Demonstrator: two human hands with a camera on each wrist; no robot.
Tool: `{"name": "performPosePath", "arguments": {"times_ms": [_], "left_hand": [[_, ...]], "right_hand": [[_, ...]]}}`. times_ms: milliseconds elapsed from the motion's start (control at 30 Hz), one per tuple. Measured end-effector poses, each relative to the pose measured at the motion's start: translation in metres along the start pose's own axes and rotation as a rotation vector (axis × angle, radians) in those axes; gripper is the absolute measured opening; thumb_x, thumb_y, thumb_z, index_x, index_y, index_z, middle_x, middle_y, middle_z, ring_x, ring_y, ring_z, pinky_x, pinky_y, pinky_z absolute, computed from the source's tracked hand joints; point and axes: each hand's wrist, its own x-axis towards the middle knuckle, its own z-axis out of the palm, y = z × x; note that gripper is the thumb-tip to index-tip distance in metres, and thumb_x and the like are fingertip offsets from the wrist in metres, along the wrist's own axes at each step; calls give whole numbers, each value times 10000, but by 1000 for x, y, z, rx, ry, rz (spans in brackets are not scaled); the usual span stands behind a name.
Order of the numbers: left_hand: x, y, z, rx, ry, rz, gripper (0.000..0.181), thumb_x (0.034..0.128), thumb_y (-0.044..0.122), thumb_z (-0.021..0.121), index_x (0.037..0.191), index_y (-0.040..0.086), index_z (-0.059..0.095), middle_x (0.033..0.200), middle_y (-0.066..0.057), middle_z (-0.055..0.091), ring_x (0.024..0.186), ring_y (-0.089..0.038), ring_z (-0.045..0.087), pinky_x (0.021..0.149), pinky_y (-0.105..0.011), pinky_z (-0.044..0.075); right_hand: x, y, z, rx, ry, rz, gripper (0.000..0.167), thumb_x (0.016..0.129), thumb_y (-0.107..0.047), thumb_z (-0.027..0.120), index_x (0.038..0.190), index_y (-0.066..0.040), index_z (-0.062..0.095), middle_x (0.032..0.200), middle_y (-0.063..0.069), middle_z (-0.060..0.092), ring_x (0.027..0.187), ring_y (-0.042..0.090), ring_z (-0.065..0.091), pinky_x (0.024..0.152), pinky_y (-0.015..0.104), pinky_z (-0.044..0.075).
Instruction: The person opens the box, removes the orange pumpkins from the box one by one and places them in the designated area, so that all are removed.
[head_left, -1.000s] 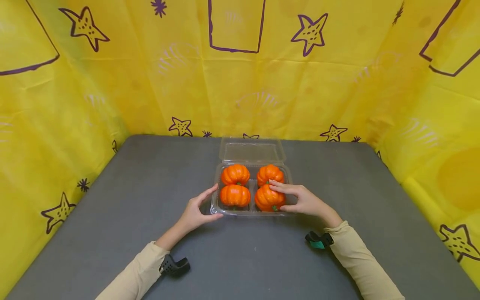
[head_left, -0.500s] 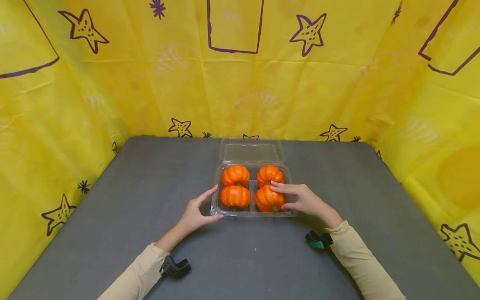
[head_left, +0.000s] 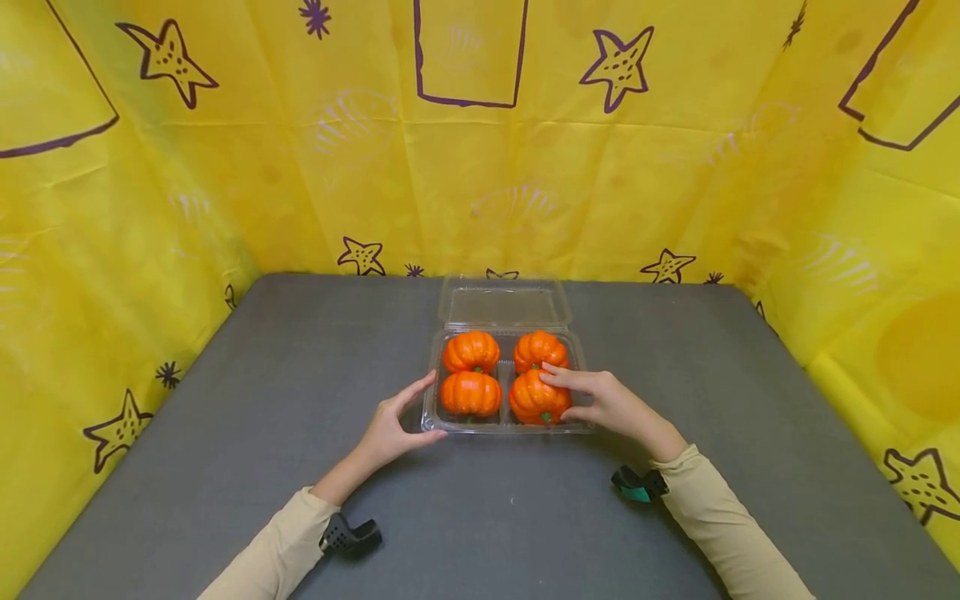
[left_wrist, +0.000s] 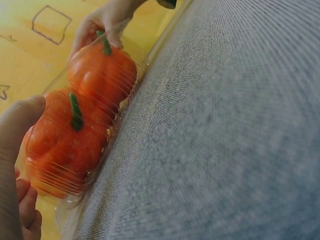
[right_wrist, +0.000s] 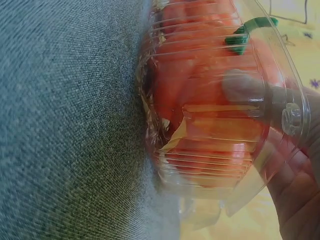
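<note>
A clear plastic clamshell container [head_left: 480,429] stands on the grey table, its lid [head_left: 504,304] folded back. Two orange toy pumpkins sit in its left half, one at the front [head_left: 470,393] and one behind [head_left: 471,351]. The right half holds a front pumpkin [head_left: 534,398] and a rear pumpkin [head_left: 540,346]. My left hand [head_left: 384,429] holds the container's left side, thumb at the front corner. My right hand [head_left: 611,406] grips the front right pumpkin between thumb and fingers; the right wrist view shows that thumb [right_wrist: 240,87] through the clear wall.
A yellow cloth [head_left: 480,167] with starfish drawings surrounds the back and sides of the table [head_left: 480,525]. Black wrist mounts sit at the left wrist [head_left: 351,535] and the right wrist [head_left: 637,483].
The front right pumpkin has turned slightly, its green stem shifting a little left. The hands and container stay almost where they were.
</note>
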Motion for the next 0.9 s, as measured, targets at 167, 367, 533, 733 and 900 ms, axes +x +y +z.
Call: {"name": "performPosePath", "arguments": {"times_ms": [167,367,533,733,900], "left_hand": [[0,0,0,-1,-1,-3,722,587,-77,790,1200,-183,425,1192,-320,465,1110,-421,437,951,-224,317],[0,-1,1,5,-3,1,720,592,-72,787,1204,-179,424,1190,-322,466,1107,-422,438,949,-220,318],[1,-2,1,11,-4,1,720,593,-72,787,1205,-179,422,1196,-311,469,1111,-415,439,948,-232,324],[1,-2,0,11,2,13,721,589,-88,783,1203,-185,419,1195,-316,467,1108,-426,435,954,-235,319],[0,-1,0,11,-9,9,723,596,-80,783,1208,-184,414,1204,-312,463,1115,-420,432,956,-223,310]], "right_hand": [[6,-16,-5,14,18,6,635,568,79,771,1164,72,552,1176,263,505,1089,308,498,789,265,467],[0,-2,-2,-1,39,11,642,578,-15,792,1175,40,563,1180,216,525,1085,285,507,808,225,449],[-2,-1,-6,-72,96,37,651,566,-142,826,1162,-14,596,1136,123,585,1011,211,570,809,222,448],[-3,-2,-10,-146,155,82,669,545,-246,845,1141,-41,620,1100,59,614,951,190,600,820,209,437],[-4,-3,-10,-129,207,86,673,527,-198,855,1131,-18,619,1089,88,615,956,217,597,832,205,429]]}}
